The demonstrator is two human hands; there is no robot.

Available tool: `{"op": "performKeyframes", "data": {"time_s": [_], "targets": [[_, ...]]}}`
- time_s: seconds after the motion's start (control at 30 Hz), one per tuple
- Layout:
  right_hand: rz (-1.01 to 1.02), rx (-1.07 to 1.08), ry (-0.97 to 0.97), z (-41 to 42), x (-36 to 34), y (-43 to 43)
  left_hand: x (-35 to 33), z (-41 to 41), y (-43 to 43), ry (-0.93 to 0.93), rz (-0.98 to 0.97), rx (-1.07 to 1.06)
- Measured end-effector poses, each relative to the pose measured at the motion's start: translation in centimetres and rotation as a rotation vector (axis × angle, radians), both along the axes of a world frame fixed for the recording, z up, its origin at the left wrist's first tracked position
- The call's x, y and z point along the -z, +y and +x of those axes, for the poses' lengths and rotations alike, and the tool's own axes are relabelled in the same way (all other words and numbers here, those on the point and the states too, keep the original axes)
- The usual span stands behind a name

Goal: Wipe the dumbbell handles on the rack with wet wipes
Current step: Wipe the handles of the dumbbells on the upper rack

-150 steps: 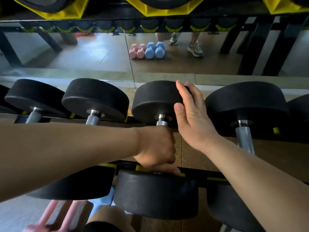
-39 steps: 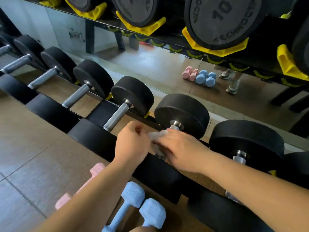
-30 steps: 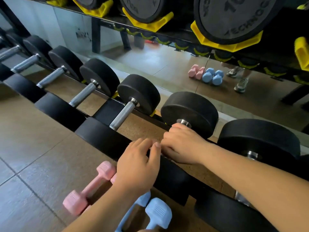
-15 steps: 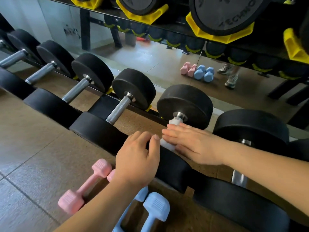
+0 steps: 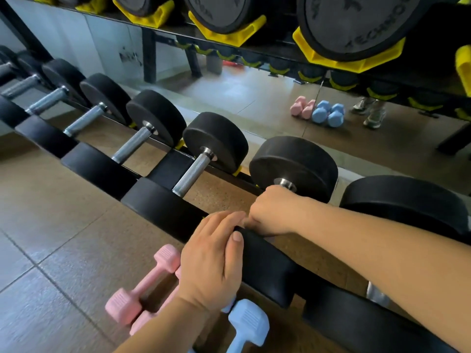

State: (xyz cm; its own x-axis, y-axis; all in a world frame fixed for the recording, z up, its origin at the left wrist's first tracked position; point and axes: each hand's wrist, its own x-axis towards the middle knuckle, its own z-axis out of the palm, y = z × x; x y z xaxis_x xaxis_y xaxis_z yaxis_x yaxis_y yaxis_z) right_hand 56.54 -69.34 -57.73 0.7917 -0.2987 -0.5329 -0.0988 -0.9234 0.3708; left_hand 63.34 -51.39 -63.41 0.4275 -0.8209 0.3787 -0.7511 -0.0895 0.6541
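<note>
A: Why is the left hand (image 5: 212, 261) flat on that black rubber dumbbell head (image 5: 266, 272)?
B: Steadying it, likely, on the black steel rack (image 5: 171, 166). The right hand (image 5: 272, 212) clamps round the steel handle (image 5: 287, 183); wipe hidden.

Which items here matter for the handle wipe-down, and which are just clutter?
Job: right hand gripping the handle of a rack dumbbell; left hand resting on its near head; next bare handle. No wipe visible.
Lying about: pink dumbbells and blue dumbbells on the floor; upper-shelf weights.
</note>
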Motion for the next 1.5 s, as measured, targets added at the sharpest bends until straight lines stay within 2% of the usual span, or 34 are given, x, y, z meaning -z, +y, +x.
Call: {"op": "performKeyframes", "data": {"time_s": [0.07, 0.2, 0.27, 0.33, 0.4, 0.5, 0.53, 0.6, 0.67, 0.73, 0.8, 0.83, 0.9, 1.03, 1.2, 1.23, 1.3, 1.37, 1.5], "targets": [[0.000, -0.056, -0.040, -1.0, 0.0, -0.1, -0.1, -0.1, 0.1, 0.008, -0.012, -0.005], [0.176, -0.115, -0.265, -5.5, 0.4, -1.6, -0.4, -0.4, -0.2, 0.023, -0.036, -0.047], [0.199, -0.230, -0.365, -6.5, 1.0, -2.7, -0.3, -0.6, -0.2, 0.023, -0.042, -0.050], [0.177, -0.254, -0.432, -5.8, 1.3, -2.7, -0.2, -0.6, -0.1, 0.015, -0.037, -0.065], [0.128, -0.194, -0.290, -3.3, 0.7, -1.7, -0.2, -0.7, -0.1, 0.014, -0.004, -0.086], [0.057, -0.148, 0.101, 0.8, -0.4, -0.2, -0.8, -0.8, 0.0, 0.003, 0.064, -0.073], [0.068, -0.130, 0.173, 1.4, -0.9, 0.1, -1.0, -0.9, 0.1, 0.003, 0.088, -0.062], [0.093, -0.115, 0.181, 1.2, -0.7, 0.1, -1.5, -0.8, 0.2, 0.005, 0.143, -0.050], [0.090, -0.087, 0.004, -0.5, 0.3, -0.5, -1.7, -0.9, 0.1, 0.003, 0.185, -0.052], [0.117, -0.095, -0.312, -2.7, 1.8, -1.7, -1.7, -1.0, 0.2, 0.003, 0.206, -0.065], [0.177, -0.281, -0.674, -4.6, 3.5, -3.4, -1.8, -1.0, 0.2, 0.002, 0.219, -0.073], [0.199, -0.389, -0.794, -5.3, 4.2, -4.2, -2.0, -1.1, 0.1, 0.005, 0.230, -0.075], [0.241, -0.501, -0.864, -6.0, 5.1, -5.2, -2.2, -1.3, 0.2, 0.012, 0.255, -0.083], [0.274, -0.401, -0.712, -4.5, 4.2, -3.8, -2.3, -1.3, 0.3, 0.010, 0.256, -0.082], [0.135, -0.205, -0.045, 0.3, 0.2, -0.7, -2.2, -1.4, 0.3, -0.012, 0.266, -0.092], [0.132, -0.211, 0.031, 0.8, -0.3, -0.5, -2.2, -1.3, 0.4, -0.015, 0.278, -0.090], [0.132, -0.252, 0.061, 0.7, -0.4, -0.5, -2.4, -1.0, 0.4, -0.019, 0.296, -0.075], [0.146, -0.307, -0.083, -1.1, 0.1, -1.4, -2.4, -0.8, 0.5, -0.023, 0.311, -0.055], [0.125, -0.353, -0.553, -6.5, 3.0, -4.7, -2.0, -0.3, 0.6, -0.016, 0.300, 0.001]]}}
